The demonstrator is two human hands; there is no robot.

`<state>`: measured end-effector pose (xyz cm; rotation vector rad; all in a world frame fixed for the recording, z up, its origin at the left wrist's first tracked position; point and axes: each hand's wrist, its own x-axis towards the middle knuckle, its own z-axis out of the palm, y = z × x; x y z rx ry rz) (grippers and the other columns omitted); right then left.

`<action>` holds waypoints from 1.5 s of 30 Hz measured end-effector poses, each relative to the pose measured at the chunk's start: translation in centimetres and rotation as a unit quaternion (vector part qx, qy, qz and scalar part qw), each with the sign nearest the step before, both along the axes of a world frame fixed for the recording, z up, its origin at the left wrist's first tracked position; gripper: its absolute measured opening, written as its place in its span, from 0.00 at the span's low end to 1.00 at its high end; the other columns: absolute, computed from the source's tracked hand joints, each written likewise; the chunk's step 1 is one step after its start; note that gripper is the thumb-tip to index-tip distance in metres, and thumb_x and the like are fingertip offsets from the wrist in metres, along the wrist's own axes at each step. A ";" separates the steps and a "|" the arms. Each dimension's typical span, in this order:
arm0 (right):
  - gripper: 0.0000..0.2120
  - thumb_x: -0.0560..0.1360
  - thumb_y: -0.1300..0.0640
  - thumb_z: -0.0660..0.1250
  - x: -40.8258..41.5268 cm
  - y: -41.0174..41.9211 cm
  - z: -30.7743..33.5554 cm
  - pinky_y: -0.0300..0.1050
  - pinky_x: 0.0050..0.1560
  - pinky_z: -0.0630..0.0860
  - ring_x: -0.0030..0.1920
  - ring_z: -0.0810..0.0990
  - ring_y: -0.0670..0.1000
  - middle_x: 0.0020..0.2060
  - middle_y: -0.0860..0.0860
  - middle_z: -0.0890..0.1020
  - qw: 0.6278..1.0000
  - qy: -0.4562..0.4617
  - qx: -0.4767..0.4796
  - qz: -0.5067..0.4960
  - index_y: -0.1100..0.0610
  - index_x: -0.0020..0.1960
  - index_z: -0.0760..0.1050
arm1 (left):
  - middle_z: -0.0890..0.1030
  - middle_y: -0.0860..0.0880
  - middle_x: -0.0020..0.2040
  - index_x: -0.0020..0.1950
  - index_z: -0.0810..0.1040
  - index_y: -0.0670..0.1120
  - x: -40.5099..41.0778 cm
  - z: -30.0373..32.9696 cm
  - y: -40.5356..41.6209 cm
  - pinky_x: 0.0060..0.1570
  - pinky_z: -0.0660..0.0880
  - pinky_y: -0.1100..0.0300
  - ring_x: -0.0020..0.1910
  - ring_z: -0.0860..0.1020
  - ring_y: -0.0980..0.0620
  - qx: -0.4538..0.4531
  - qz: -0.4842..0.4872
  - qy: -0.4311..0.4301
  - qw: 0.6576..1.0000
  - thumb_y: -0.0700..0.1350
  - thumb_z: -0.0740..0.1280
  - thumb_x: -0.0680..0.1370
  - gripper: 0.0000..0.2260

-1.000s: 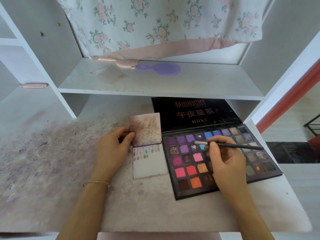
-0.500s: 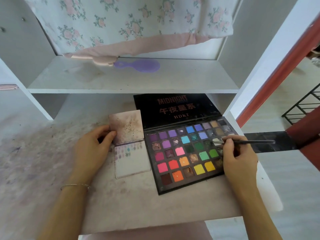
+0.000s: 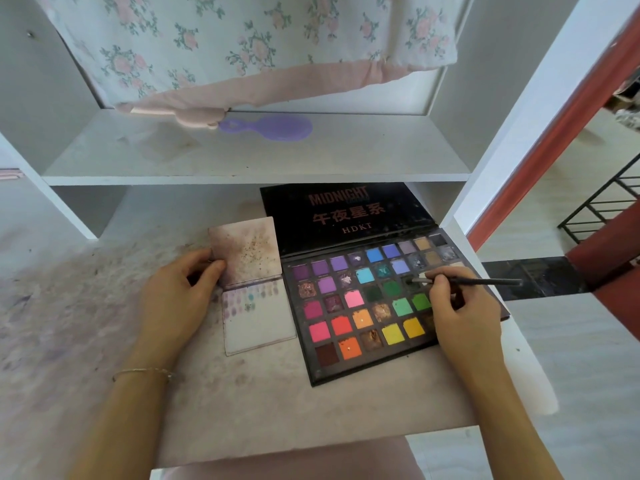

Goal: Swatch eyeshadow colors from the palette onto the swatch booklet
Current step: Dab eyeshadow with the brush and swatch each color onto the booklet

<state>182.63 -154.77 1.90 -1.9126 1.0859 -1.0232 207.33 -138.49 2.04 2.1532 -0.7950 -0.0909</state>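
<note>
An open black eyeshadow palette [image 3: 313,362] with several coloured pans lies on the desk, its lid [image 3: 346,216] propped up behind. Left of it lies the open swatch booklet [image 3: 259,323], with several small swatches near the top of its lower page. My left hand [image 3: 176,299] holds the booklet's left edge at the raised upper page. My right hand [image 3: 460,313] pinches a thin black brush [image 3: 485,281] and covers the palette's right part. The brush tip [image 3: 415,280] touches a dark pan in the right half.
The desk surface [image 3: 104,341] is stained with pigment. A white shelf [image 3: 242,161] runs above the palette, carrying a purple hairbrush [image 3: 273,128]. Floral cloth [image 3: 242,46] hangs over it. The desk ends at the right, beside a red door frame [image 3: 554,133] and a black metal rack [image 3: 602,202].
My right hand carried the brush from the blue pans in the palette's middle over to a dark pan on its right side. The view shifted right. My left hand kept hold of the booklet.
</note>
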 end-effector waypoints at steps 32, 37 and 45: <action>0.07 0.74 0.60 0.64 9.8 6.1 1.1 0.30 0.32 0.72 0.35 0.77 0.41 0.30 0.45 0.78 0.968 -0.019 0.076 0.237 0.48 0.41 0.74 | 0.79 0.57 0.39 0.50 0.81 0.47 0.4 -0.2 -0.1 0.38 0.67 0.79 0.39 0.74 0.66 -0.044 -0.017 0.022 0.999 0.41 0.66 0.75 0.06; 0.10 0.73 0.60 0.64 9.9 6.2 0.9 0.34 0.40 0.76 0.39 0.79 0.45 0.34 0.48 0.81 0.963 -0.010 0.083 0.257 0.45 0.40 0.73 | 0.78 0.60 0.37 0.47 0.80 0.50 0.3 -0.2 -0.2 0.37 0.66 0.80 0.37 0.75 0.67 -0.064 -0.016 0.033 0.997 0.39 0.67 0.75 0.06; 0.12 0.74 0.59 0.63 10.0 6.1 0.8 0.25 0.40 0.72 0.42 0.77 0.37 0.36 0.43 0.80 0.959 0.047 0.073 0.271 0.42 0.40 0.70 | 0.78 0.59 0.36 0.47 0.80 0.49 0.5 -0.5 -0.2 0.37 0.68 0.77 0.37 0.75 0.66 -0.049 -0.005 0.022 0.999 0.41 0.67 0.74 0.04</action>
